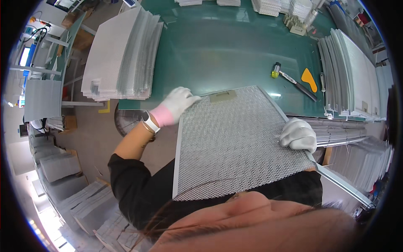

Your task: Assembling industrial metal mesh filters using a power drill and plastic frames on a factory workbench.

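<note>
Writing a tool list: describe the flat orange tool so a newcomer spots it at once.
Start at the green table, then go to its right side, near the stack of panels. Between the mallet and a slim tool lies the flat orange tool. It alone of the three is broad and orange all over.

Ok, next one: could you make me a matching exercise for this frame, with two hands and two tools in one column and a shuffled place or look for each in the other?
Things:
1. left hand
2. right hand
3. hammer
4. scraper

Places and looks:
A. flat and orange-yellow
B. curled at the right edge of the mesh panel
C. black-gripped, with a yellow-green end on its head
D. at the panel's far left corner, with a pink glove cuff

Pairs: 1-D, 2-B, 3-C, 4-A
</note>
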Demonstrator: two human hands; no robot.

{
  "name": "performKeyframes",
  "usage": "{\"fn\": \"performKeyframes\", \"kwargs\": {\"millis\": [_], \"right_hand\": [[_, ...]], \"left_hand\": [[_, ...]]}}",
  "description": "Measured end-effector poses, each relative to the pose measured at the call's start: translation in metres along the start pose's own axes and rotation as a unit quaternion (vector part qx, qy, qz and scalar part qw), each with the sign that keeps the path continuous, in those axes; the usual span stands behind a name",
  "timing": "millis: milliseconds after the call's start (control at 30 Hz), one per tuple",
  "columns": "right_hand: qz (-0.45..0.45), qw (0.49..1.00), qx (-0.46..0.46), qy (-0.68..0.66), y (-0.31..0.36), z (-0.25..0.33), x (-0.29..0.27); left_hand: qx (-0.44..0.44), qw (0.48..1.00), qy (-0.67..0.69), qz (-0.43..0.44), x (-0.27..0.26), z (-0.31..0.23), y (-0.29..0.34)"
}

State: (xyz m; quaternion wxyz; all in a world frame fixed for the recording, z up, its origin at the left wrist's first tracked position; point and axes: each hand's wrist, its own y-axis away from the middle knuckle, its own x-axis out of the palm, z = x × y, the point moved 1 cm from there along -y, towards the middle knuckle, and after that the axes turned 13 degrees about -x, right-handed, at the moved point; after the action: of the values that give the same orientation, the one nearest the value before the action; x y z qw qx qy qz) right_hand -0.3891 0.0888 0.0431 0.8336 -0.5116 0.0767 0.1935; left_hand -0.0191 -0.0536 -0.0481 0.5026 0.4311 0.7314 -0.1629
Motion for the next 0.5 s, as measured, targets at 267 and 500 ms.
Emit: {"fn": "performKeyframes", "kwargs": {"millis": [267, 500], "right_hand": [[-0.093, 0.995, -0.002, -0.021, 0.017, -0.014, 0.016], [-0.1, 0.994, 0.017, -0.03, 0.01, -0.01, 0.017]], "left_hand": [[-0.024, 0.999, 0.005, 0.046, -0.025, -0.002, -0.041], [0.101, 0.976, 0.093, 0.17, 0.035, -0.033, -0.145]]}}
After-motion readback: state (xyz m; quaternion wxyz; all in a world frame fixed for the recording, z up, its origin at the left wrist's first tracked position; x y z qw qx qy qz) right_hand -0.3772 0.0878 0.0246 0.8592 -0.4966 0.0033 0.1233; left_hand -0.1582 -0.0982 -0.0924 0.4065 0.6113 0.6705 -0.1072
